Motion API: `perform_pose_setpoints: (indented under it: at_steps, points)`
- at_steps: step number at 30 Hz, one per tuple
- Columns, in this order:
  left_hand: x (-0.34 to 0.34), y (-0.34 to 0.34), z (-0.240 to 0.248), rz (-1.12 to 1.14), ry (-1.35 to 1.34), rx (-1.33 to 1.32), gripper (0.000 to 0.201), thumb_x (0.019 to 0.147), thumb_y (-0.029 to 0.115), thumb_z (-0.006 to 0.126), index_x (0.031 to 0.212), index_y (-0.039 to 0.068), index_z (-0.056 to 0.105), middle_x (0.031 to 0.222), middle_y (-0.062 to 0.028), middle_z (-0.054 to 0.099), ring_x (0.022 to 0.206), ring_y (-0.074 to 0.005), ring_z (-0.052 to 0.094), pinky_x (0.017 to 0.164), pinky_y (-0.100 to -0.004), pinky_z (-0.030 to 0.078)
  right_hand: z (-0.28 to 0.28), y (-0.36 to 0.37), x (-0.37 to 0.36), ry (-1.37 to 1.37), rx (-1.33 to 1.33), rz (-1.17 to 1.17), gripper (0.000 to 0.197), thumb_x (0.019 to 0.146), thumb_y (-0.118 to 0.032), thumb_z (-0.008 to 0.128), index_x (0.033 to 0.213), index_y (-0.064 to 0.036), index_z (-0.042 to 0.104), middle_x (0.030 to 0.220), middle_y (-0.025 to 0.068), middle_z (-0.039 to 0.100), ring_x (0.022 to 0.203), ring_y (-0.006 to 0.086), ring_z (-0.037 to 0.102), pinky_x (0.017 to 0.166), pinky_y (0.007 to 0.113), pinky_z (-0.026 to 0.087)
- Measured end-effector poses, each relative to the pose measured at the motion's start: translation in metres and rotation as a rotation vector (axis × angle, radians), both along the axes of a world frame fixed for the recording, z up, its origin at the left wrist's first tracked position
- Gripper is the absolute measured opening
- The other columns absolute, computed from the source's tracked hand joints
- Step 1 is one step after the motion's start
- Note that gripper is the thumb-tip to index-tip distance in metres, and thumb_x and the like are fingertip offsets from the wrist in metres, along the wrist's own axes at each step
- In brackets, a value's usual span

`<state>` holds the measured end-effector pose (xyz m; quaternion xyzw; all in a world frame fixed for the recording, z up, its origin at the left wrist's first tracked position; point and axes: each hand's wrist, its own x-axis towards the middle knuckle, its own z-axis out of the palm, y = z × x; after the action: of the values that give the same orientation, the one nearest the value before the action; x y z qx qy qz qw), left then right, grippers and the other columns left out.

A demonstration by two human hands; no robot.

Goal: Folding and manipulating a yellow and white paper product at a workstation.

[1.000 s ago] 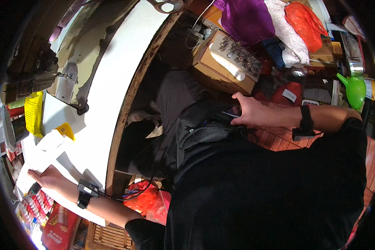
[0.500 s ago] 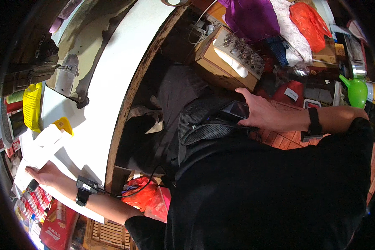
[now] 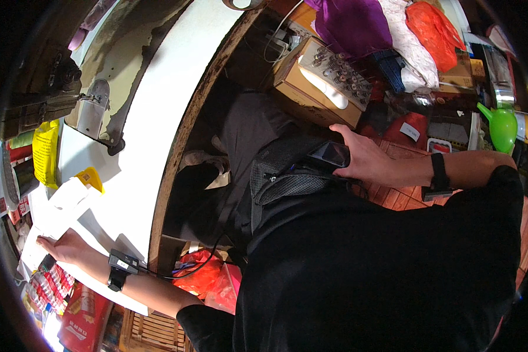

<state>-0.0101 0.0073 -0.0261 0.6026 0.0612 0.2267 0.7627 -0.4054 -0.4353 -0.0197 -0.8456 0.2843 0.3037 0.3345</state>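
Note:
My right hand is closed around the near end of a dark, glossy phone. The phone lies at the opening of a black mesh waist bag on my lap. At the far left, my left hand rests over the lower left part of the white table. Its fingers are mostly hidden, and a small dark thing shows just below it; whether the hand grips this cannot be made out. Pale cloth or paper with a yellow piece lies beyond that hand.
A sewing machine stands at the table's upper left, beside a yellow packet. A cardboard box carries a board of bobbins. Bags and a green funnel-like bottle crowd the right. A cable runs from my left wrist.
The view has shifted very slightly. Both hands keep their places, and the phone stays at the bag's opening.

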Motion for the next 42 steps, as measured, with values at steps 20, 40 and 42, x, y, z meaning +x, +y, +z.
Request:
perform_pose_setpoints:
  at_steps: [20, 40, 42]
  points:
    - [-0.012, -0.017, 0.008, -0.015, 0.001, -0.015, 0.045, 0.096, 0.035, 0.06, 0.128, 0.004, 0.056, 0.13, -0.0118, 0.059, 0.119, -0.0215, 0.057, 0.105, -0.0357, 0.042, 0.0, -0.002, 0.002, 0.092, 0.057, -0.071, 0.086, 0.074, -0.024, 0.082, 0.14, -0.0024, 0.031, 0.127, 0.0256, 0.053, 0.116, 0.0385, 0.056, 0.097, 0.044, 0.047]
    - [0.017, 0.026, -0.012, -0.074, -0.043, -0.05, 0.047, 0.09, 0.035, 0.066, 0.126, 0.005, 0.058, 0.13, -0.011, 0.059, 0.118, -0.0255, 0.057, 0.105, -0.0417, 0.042, -0.021, -0.002, -0.019, -0.195, -0.043, 0.058, 0.078, 0.075, -0.022, 0.081, 0.137, -0.0047, 0.037, 0.119, 0.0211, 0.055, 0.114, 0.0358, 0.055, 0.098, 0.044, 0.046]
    - [0.014, 0.023, -0.011, -0.117, -0.047, -0.088, 0.041, 0.088, 0.034, 0.07, 0.119, 0.009, 0.063, 0.125, -0.0073, 0.061, 0.116, -0.0211, 0.057, 0.104, -0.0391, 0.04, -0.02, -0.002, -0.016, -0.193, -0.034, 0.059, 0.078, 0.075, -0.023, 0.082, 0.137, -0.0044, 0.037, 0.119, 0.0213, 0.055, 0.114, 0.0358, 0.055, 0.098, 0.044, 0.046]
